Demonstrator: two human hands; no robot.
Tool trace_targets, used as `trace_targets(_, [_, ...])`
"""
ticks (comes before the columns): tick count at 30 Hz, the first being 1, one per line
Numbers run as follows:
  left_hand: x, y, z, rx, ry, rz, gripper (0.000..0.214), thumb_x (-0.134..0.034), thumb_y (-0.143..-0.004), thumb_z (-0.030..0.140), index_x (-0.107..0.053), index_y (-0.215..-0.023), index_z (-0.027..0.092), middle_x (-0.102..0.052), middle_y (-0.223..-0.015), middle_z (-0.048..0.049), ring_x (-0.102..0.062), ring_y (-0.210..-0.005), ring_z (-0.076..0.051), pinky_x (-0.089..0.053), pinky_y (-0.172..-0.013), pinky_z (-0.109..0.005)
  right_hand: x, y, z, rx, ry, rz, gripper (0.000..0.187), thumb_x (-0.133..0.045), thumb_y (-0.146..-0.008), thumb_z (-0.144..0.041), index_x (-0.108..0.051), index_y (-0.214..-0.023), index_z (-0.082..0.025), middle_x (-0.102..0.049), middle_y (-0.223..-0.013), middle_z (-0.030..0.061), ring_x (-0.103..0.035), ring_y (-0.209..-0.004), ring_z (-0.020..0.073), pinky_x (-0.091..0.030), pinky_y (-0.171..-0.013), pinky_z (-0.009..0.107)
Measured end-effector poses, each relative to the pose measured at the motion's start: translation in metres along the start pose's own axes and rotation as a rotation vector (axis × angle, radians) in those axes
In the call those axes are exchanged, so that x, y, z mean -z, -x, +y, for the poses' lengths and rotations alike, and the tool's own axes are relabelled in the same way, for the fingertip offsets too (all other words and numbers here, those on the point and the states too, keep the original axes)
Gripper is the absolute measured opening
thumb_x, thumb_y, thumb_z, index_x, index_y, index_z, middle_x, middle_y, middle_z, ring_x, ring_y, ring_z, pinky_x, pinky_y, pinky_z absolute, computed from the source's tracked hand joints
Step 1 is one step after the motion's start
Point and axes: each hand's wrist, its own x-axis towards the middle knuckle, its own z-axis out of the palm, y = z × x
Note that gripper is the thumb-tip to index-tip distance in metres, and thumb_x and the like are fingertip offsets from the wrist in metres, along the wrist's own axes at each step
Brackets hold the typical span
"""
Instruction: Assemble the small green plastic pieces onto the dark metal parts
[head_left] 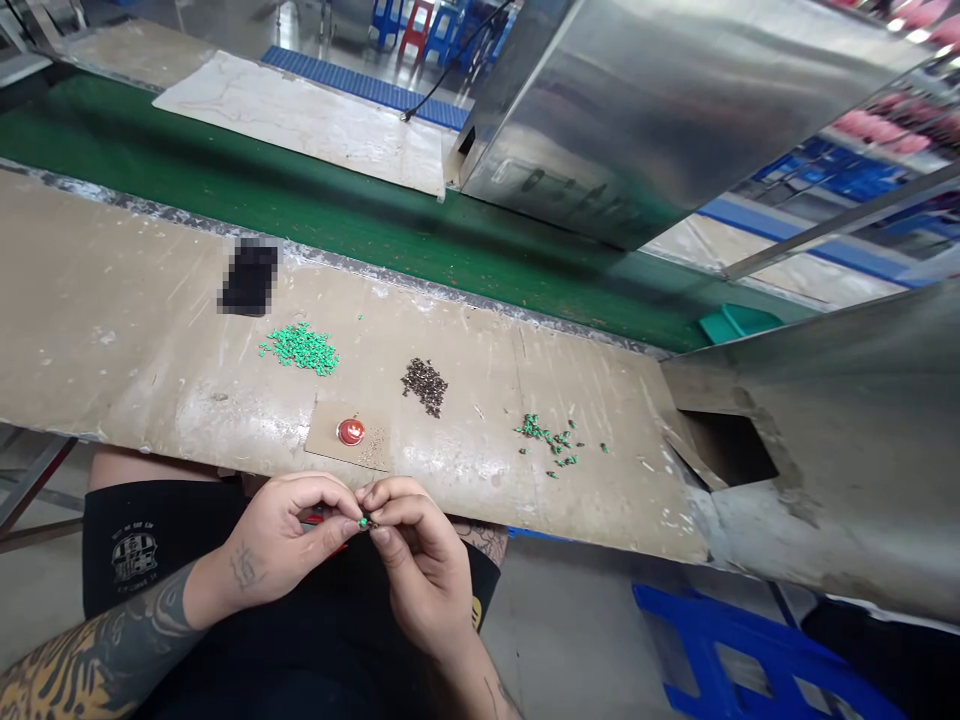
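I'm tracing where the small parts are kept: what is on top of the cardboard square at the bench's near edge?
A round red-and-white disc sits on the cardboard square, beside a patch of tiny pale grains. The card beneath the disc is covered, so anything there cannot be seen.

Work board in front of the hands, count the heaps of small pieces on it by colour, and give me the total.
Green: 2, a tight green heap and a loose green scatter
Dark brown: 1, a dark brown heap
Pale: 1, a patch of pale grains
Total: 4
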Motion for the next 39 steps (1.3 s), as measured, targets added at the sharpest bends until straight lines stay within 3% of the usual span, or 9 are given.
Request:
trace_targets(12, [0.002, 0.002, -0.002, -0.051, -0.029, -0.005, 0.008, -0.069, -0.091, 0.018, -0.075, -0.087, 0.021, -0.075, -0.085, -0.0027, -0.071, -0.080, -0.015, -0.058, -0.075, -0.025, 0.000, -0.003, -0.002, 0.035, 0.093, -0.070, 0.018, -0.056, -0.099, -0.011, -0.066, -0.099, -0.026, -0.064, -0.102, 0.0043, -0.068, -0.099, 0.0192, -0.058, -0.087, 0.036])
trace_targets(21, [0.003, 0.004, 0.003, -0.120, -0.098, -0.025, 0.013, -0.065, -0.094, 0.016, -0.070, -0.084, 0.020, -0.072, -0.079, -0.0025, -0.067, -0.072, -0.015, -0.055, -0.067, -0.027, 0.001, -0.003, -0.007, 0.128, 0.216, -0.151, 0.025, -0.053, -0.095, -0.003, -0.062, -0.101, -0.026, -0.066, -0.099, 0.0041, -0.070, -0.096, 0.0199, -0.061, -0.083, 0.038])
trace_targets(29, [0.002, 0.007, -0.004, -0.251, -0.175, 0.014, 0.019, -0.058, -0.094, 0.005, -0.063, -0.083, 0.020, -0.067, -0.077, -0.0012, -0.064, -0.073, -0.014, -0.053, -0.067, -0.027, -0.011, -0.002, -0.004, 0.215, 0.243, -0.064, 0.027, -0.051, -0.093, 0.000, -0.059, -0.097, -0.026, -0.066, -0.093, 0.0035, -0.070, -0.092, 0.0199, -0.061, -0.078, 0.037])
trace_targets(33, [0.003, 0.003, -0.007, -0.270, -0.220, -0.002, 0.018, -0.055, -0.095, 0.007, -0.062, -0.085, 0.020, -0.067, -0.080, -0.0012, -0.065, -0.075, -0.014, -0.054, -0.070, -0.026, -0.013, -0.003, 0.002, 0.175, 0.226, -0.050, 0.022, -0.052, -0.095, -0.005, -0.061, -0.098, -0.026, -0.067, -0.095, 0.0042, -0.070, -0.092, 0.0195, -0.060, -0.079, 0.037])
trace_targets(36, [0.011, -0.005, -0.009, -0.167, -0.317, -0.080, 0.011, -0.061, -0.094, 0.015, -0.065, -0.101, 0.023, -0.072, -0.090, -0.0012, -0.069, -0.081, -0.015, -0.056, -0.074, -0.026, -0.001, -0.007, 0.014, 0.104, 0.240, -0.029, 0.012, -0.055, -0.098, -0.015, -0.062, -0.098, -0.025, -0.068, -0.098, 0.0058, -0.070, -0.093, 0.0202, -0.060, -0.080, 0.036])
trace_targets(39, [0.031, -0.015, -0.017, -0.021, -0.388, -0.015, 0.024, -0.065, -0.093, 0.025, -0.062, -0.117, 0.024, -0.075, -0.099, -0.0027, -0.072, -0.088, -0.019, -0.057, -0.080, -0.028, 0.033, -0.015, 0.035, 0.087, 0.438, 0.105, 0.009, -0.054, -0.098, -0.021, -0.062, -0.097, -0.023, -0.068, -0.098, 0.0075, -0.068, -0.095, 0.0216, -0.058, -0.084, 0.038])
